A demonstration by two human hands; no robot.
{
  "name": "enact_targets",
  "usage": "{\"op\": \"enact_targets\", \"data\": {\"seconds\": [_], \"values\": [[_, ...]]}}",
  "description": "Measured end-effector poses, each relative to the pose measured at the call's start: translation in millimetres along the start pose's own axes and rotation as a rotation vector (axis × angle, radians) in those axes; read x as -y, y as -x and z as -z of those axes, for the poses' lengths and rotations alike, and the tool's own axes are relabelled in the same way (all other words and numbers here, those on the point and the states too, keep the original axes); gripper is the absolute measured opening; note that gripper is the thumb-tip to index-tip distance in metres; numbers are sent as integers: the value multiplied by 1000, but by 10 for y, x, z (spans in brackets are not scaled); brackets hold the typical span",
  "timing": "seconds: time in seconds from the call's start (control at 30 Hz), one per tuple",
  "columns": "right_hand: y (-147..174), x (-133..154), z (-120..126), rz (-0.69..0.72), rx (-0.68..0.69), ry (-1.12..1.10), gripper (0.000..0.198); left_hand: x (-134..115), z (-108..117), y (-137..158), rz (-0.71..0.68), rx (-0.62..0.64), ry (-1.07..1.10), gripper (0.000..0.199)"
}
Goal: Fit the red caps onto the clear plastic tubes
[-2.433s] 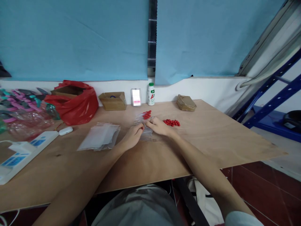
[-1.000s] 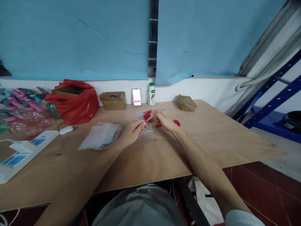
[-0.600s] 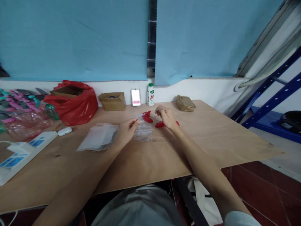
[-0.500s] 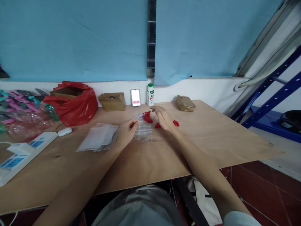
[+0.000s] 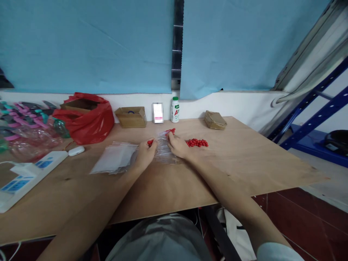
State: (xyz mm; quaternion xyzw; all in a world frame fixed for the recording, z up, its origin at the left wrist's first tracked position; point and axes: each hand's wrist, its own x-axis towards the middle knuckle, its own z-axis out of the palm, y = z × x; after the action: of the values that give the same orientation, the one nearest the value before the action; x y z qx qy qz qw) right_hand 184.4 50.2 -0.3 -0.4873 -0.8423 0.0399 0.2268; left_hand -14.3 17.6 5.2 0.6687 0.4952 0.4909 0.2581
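- Here, pinches red bits [image 5: 149,143] with left hand [image 5: 146,151].
- Curls right hand [image 5: 178,145] at thin sticks [image 5: 164,155], between both hands on the table [image 5: 174,186]; cannot tell whether pinching any.
- Has those sticks lengthwise roughly left to right, red tips [image 5: 171,130] rightward.

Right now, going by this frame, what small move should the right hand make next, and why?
Probably the right hand should pick up a single thin rod: its fingertips are at the bunch of thin rods, while the left hand pinches something small and red just beside them.
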Motion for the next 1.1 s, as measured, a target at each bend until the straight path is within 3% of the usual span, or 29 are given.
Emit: {"op": "enact_targets", "data": {"seconds": [0.13,0.27,0.43,0.6,0.77,0.87,1.0,1.1], "values": [[-14,-85,-103,152,-12,-44,22,59,-58,-5,105,14,168,49],[-5,-90,-141,83,22,-47,20,117,-87,-15,131,57,244,47],[-4,-92,-154,51,25,-27,22,127,-73,-12,41,64,129,33],[0,-113,-148,46,31,-34,21,120,-93,6,22,92,82,35],[34,-41,-58,74,-101,-182,21,96,-68,-3,-35,1,-27,42],[65,48,5,147,-178,-391,36,54,-47,-16,-39,-26,41,42],[113,142,37,221,-157,-508,54,26,-74,1,35,62,180,45],[145,167,37,231,-149,-451,46,53,-113,23,72,141,268,45]]}}
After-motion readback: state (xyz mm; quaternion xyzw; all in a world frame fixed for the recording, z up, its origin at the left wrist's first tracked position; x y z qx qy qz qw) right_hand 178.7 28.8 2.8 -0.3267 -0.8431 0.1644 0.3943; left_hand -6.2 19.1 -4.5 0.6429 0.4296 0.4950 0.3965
